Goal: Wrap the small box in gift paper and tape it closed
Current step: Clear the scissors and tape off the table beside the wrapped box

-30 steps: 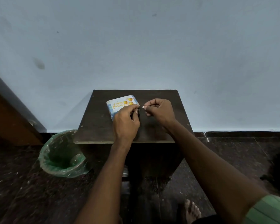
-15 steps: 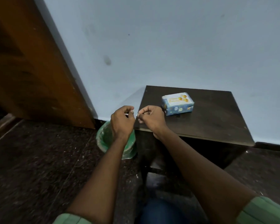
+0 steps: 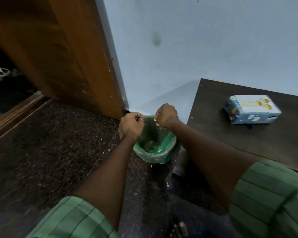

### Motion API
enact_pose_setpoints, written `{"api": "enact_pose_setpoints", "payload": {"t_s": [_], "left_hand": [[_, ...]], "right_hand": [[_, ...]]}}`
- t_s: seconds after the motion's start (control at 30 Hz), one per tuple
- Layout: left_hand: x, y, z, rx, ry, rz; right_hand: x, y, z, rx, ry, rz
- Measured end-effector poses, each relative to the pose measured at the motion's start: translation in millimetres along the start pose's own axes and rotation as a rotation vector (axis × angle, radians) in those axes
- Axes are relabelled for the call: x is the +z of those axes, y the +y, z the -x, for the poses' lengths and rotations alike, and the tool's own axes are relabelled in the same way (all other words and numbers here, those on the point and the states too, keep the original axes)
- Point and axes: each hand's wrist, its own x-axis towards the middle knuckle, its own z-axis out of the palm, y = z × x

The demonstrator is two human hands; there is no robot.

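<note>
The small box [image 3: 253,109], wrapped in blue gift paper with yellow prints, lies alone on the dark table [image 3: 230,134] at the right. Both hands are off the table, to its left, above a bin. My left hand [image 3: 131,125] and my right hand [image 3: 166,115] have curled fingers. Each pinches an end of a small thin scrap [image 3: 154,119], seemingly clear tape; only a pale tip shows by the right fingers. Neither hand touches the box.
A bin with a green liner [image 3: 169,148] stands on the dark speckled floor directly below the hands, against the table's left side. A wooden door [image 3: 62,54] stands at the left beside the pale blue wall [image 3: 196,40].
Both hands have left the box and moved left off the table to above the bin, still pinching the small scrap. The view has swung left with them.
</note>
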Motion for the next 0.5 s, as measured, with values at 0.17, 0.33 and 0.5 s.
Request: {"api": "enact_pose_setpoints", "payload": {"t_s": [0.17,0.33,0.5], "left_hand": [[19.0,-6.2,-24.8,-0.026,-0.015,-0.003],[32.4,-5.5,-33.9,-0.055,-0.033,-0.001],[36.8,8.4,-31.0,-0.060,-0.045,-0.011]], "right_hand": [[16.6,5.5,-26.6,0.093,-0.007,0.010],[21.1,9.0,-44.1,0.204,-0.042,-0.055],[18.5,13.2,-49.6,0.231,-0.003,-0.045]]}}
